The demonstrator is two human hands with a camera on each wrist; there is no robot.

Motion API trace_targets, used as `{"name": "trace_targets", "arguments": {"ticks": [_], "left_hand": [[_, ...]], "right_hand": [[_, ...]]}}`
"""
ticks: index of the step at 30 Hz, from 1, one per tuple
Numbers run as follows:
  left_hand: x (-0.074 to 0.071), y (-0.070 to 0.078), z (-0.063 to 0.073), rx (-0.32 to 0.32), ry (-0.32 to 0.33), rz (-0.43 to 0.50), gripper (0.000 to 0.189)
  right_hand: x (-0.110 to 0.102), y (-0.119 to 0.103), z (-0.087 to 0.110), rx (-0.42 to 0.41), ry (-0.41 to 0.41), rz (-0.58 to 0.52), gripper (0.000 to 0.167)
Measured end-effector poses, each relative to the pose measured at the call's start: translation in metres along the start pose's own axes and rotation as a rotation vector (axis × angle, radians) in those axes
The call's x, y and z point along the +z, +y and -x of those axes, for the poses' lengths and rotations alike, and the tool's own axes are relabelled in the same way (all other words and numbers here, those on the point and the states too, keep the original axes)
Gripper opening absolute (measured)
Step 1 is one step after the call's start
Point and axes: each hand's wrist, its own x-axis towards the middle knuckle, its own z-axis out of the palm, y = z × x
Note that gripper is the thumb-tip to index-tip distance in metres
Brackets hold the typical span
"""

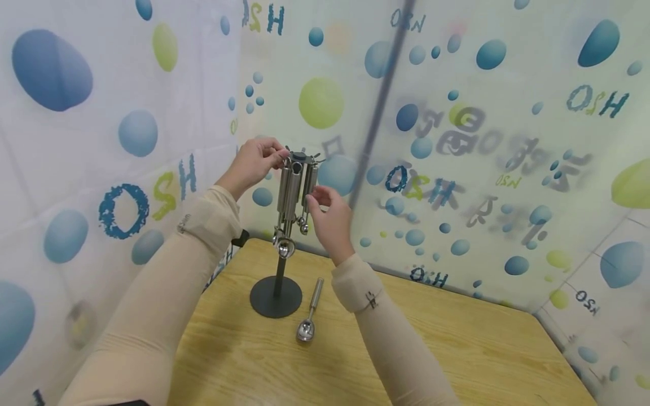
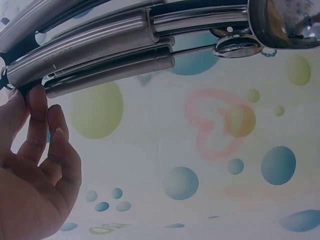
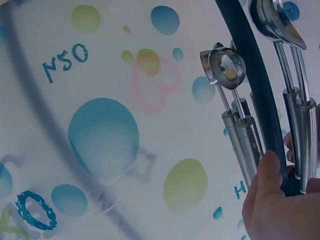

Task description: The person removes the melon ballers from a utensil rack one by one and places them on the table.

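Observation:
A dark stand (image 1: 276,296) with a round base and post holds several steel-handled kitchen utensils (image 1: 290,189), hanging bowl ends down from its hooked top. My left hand (image 1: 255,162) is raised at the top's left side. In the left wrist view, the left thumb and index finger (image 2: 37,100) pinch the dark rack top beside a handle end. My right hand (image 1: 332,217) is at the right side of the hanging handles, fingers loosely bent, thumb up. In the right wrist view, a right fingertip (image 3: 270,162) overlaps the dark post beside steel handles (image 3: 245,135). Fingers partly hide the handle ends.
A steel ice cream scoop (image 1: 306,330) lies on the wooden table (image 1: 264,361), right of the stand's base. White sheets (image 1: 431,225) printed with blue and green dots and letters enclose the table at the back and sides.

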Motion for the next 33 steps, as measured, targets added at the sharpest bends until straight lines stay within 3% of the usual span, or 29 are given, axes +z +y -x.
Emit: {"name": "trace_targets", "arguments": {"ticks": [9,16,33], "left_hand": [[0.0,-0.001,0.0,0.007,-0.007,0.006,0.03],[0.003,-0.002,0.003,-0.006,-0.015,0.032,0.027],[0.0,0.0,0.004,-0.009,-0.013,0.02,0.029]], "right_hand": [[0.018,-0.011,-0.002,0.124,-0.096,-0.056,0.039],[0.024,-0.009,-0.002,0.186,-0.107,-0.102,0.043],[0.024,-0.015,0.001,0.13,-0.157,-0.138,0.047]]}}
